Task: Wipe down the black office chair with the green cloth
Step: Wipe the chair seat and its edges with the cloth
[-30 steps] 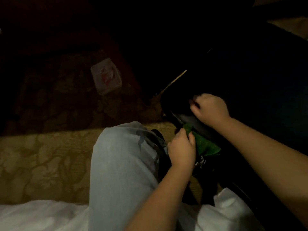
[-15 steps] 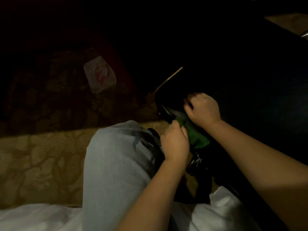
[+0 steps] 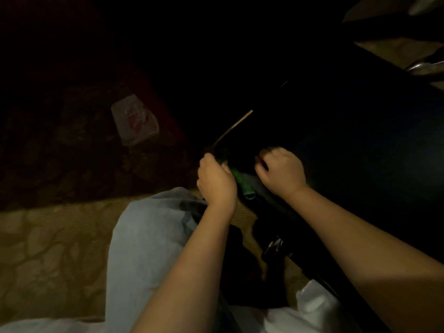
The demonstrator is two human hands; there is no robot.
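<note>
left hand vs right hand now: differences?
The left hand grips the green cloth; the right hand holds no cloth and grips the black office chair. The left hand is by the knee; the right hand lies over the chair. Both are curled, backs up.

Plastic packet (image 3: pixel 134 121) on patterned carpet (image 3: pixel 48 248)

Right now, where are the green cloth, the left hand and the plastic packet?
green cloth (image 3: pixel 243 186), head view, the folded part showing between the two hands
left hand (image 3: pixel 216 183), head view, the back of the hand
plastic packet (image 3: pixel 134 121), head view, its flat middle
</note>
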